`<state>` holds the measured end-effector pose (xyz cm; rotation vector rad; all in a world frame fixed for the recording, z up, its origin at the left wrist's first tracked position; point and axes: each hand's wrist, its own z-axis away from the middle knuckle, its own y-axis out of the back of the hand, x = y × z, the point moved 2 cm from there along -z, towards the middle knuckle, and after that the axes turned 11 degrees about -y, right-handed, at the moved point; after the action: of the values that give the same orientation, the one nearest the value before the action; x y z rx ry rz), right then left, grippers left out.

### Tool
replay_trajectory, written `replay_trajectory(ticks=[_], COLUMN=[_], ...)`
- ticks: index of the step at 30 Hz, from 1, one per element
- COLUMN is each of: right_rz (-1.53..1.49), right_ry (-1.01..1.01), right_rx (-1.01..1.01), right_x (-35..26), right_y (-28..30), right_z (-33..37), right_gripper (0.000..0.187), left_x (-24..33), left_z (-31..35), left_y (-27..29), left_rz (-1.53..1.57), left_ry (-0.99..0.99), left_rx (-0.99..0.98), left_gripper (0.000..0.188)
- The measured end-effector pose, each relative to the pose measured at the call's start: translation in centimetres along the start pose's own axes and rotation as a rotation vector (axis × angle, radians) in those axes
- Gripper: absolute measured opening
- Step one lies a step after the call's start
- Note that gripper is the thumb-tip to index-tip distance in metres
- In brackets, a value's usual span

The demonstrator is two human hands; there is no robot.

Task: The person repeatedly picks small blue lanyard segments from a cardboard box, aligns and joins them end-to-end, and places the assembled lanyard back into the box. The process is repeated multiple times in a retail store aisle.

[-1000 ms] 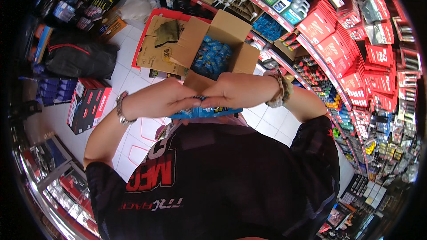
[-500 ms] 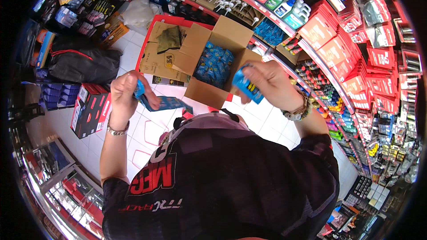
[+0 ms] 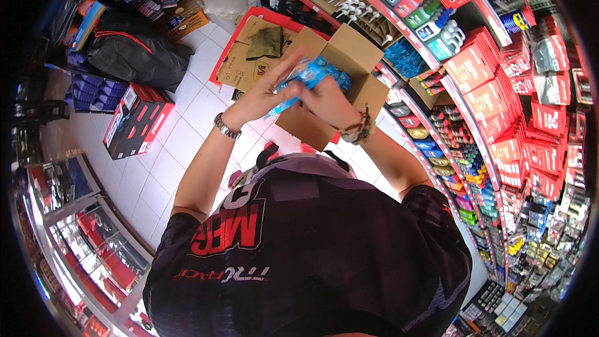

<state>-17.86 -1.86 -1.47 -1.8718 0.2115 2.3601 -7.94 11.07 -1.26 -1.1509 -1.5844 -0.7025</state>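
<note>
My left hand (image 3: 264,96) and right hand (image 3: 331,103) meet in front of an open cardboard box (image 3: 357,48). Blue sachets (image 3: 309,75), smeared by motion, are caught between them. The left thumb and fingers lie on either side of the bunch, and a blue end hangs below that palm. Curled fingers of the right hand grip the same sachets from the other side; its fingertips are hidden. Inside the box, more blue sachets (image 3: 337,77) show, partly covered by my hands.
Left of the box, a flat piece of cardboard (image 3: 240,56) bears an olive cloth-like piece (image 3: 265,43). A black and red box (image 3: 138,122) stands on the tiled floor (image 3: 190,103). Stocked shelves (image 3: 477,97) curve along the right, and a glass display case (image 3: 103,231) stands lower left.
My hands were apart, each holding blue sachets, the left with a hanging strip. Now they have come together before the box, bunching the sachets. The view has shifted slightly.
</note>
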Motion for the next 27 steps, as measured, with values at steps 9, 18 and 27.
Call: replay_trajectory(ticks=[9,18,27], right_rz=[-0.298,0.766,0.549], right_ry=[-0.241,-0.095,0.159], right_rx=[-0.611,-0.837,-0.459], right_x=[-2.9,-7.6,-11.2], right_y=[7.4,3.0,1.1], right_z=[1.9,3.7,8.7], right_gripper=[0.058,0.029,0.023], left_x=[1.7,7.9,12.0], left_z=[1.5,-0.4,0.9], left_y=[0.8,-3.0,-3.0], left_rz=[-0.017,-0.238,-0.397], left_ry=[0.455,0.244,-0.021], left_rx=[-0.505,-0.805,-0.532], left_gripper=[0.028,0.020,0.018])
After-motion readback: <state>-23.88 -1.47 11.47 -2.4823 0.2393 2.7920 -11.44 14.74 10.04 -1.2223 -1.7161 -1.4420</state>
